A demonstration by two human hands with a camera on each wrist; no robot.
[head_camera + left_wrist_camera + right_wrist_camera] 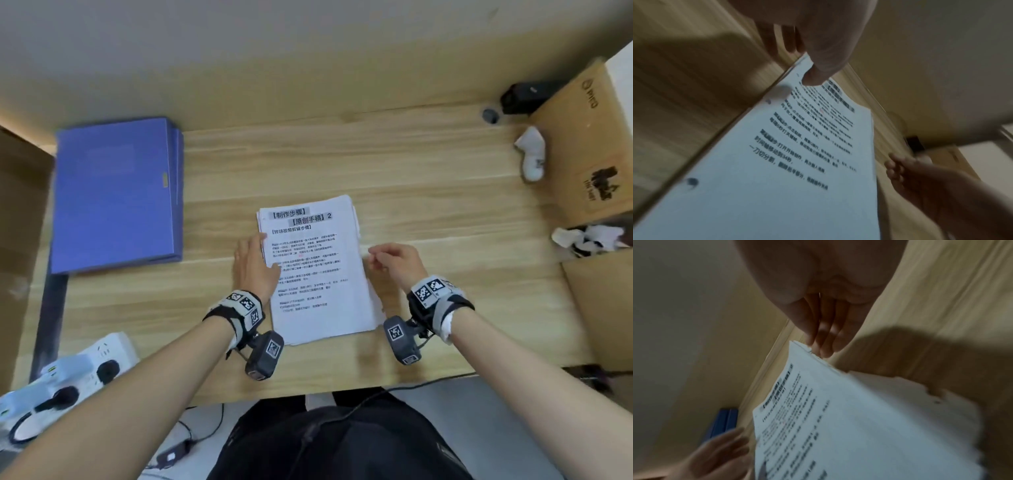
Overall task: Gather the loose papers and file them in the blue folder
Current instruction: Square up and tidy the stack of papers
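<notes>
A stack of printed white papers (315, 270) lies flat in the middle of the wooden desk (428, 192). The shut blue folder (113, 195) lies at the far left, a hand's width from the stack. My left hand (258, 257) rests at the stack's left edge; its thumb (813, 76) lies on the top sheet (793, 162) and its fingers (789, 40) run straight along the desk beside it. My right hand (383, 257) is at the right edge, where its fingertips (822, 344) touch the uneven sheet edges (830, 366). Neither hand grips the papers.
A white power strip (68, 373) with plugs sits at the front left corner. Cardboard boxes (589, 144) line the right side, with a white sock-like item (532, 154), crumpled white and black things (589, 240) and a black device (524, 96) near them.
</notes>
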